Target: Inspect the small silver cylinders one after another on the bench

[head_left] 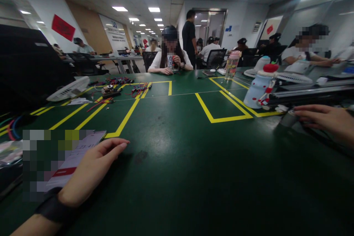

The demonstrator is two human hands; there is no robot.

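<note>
My left hand [95, 166], with a black band [56, 206] at the wrist, rests low over the green table. Its fingers are loosely stretched forward with nothing seen in them. Beside and partly beneath it lies a pale printed sheet or screen [68, 167] with a red bar, blurred in part. At the right edge, the fingers of my right hand [328, 120] are closed at the top of a small grey, see-through object [289, 118]. Its kind is not clear. A light-blue bottle [257, 90] with a red-topped lid stands just beyond that hand.
Yellow tape [232, 118] marks the green table [177, 177]. Wires [141, 89] and a small motor-like part [110, 89] lie left of centre. White fans [69, 88] and a pink-lidded bottle [232, 65] stand farther off. A person [171, 57] sits opposite.
</note>
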